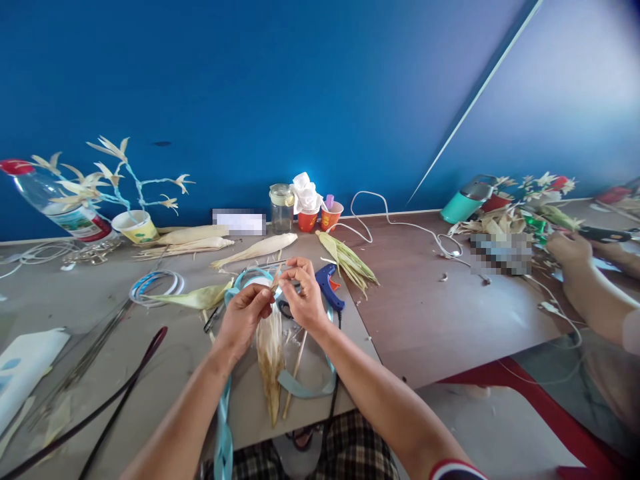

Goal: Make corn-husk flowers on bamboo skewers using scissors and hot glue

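Note:
My left hand (246,315) is closed in a pinch on a small pale strip of dried corn husk (276,277). Close against it, my right hand (303,297) has its thumb and index finger at the strip, the other fingers bent. Below both hands a large dried corn husk (270,363), browned at its tip, lies on the table. Light-blue ribbon (313,387) loops around it, and a thin stick (295,373) lies alongside. Just right of my right hand rests a blue glue gun (329,288) with an orange trigger.
Husk flowers on wrapped stems stand in a yellow paper cup (135,225) beside a large bottle (75,217). More husks (347,260), a glass jar (281,208) and red cups (307,220) line the wall. At right, another person's hands (570,248) work near a green tumbler (463,200).

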Tool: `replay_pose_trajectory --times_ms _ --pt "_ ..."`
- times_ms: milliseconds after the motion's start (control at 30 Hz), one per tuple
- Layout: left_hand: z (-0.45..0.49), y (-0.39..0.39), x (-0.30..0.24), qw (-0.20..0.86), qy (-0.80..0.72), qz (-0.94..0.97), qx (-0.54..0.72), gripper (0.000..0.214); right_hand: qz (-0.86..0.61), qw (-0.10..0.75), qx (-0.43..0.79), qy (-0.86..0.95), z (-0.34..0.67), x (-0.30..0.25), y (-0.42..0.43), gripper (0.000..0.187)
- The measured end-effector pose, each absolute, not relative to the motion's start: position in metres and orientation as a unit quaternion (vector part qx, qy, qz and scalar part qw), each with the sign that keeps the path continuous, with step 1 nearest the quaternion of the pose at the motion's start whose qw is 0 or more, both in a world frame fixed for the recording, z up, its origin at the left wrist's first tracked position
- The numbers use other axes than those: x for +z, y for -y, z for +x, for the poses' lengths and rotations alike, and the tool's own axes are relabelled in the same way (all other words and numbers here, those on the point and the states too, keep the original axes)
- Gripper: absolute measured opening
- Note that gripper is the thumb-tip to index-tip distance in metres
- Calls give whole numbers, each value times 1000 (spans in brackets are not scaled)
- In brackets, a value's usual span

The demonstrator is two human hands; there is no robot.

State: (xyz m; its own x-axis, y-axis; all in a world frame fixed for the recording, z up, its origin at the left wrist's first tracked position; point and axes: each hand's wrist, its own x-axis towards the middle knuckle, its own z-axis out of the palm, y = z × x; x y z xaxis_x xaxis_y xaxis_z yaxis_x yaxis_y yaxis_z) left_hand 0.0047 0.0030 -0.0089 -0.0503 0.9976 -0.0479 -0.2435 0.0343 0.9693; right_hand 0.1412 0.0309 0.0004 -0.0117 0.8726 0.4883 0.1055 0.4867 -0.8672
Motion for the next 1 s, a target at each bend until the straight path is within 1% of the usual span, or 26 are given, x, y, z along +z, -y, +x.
replay_pose_trajectory --times_ms 133,333,633,1000 --pt "8 -2 -3 578 -452 390 556 26 -380 589 316 639 141 1 -30 7" --pt "9 -2 -5 580 -455 397 547 25 -386 586 338 627 141 1 -31 6" --pt "12 -3 -5 603 -430 361 566 21 -399 593 337 613 137 0 -30 7" --pt "15 -2 1 653 -405 317 557 24 -414 591 319 614 134 -2 -28 7"
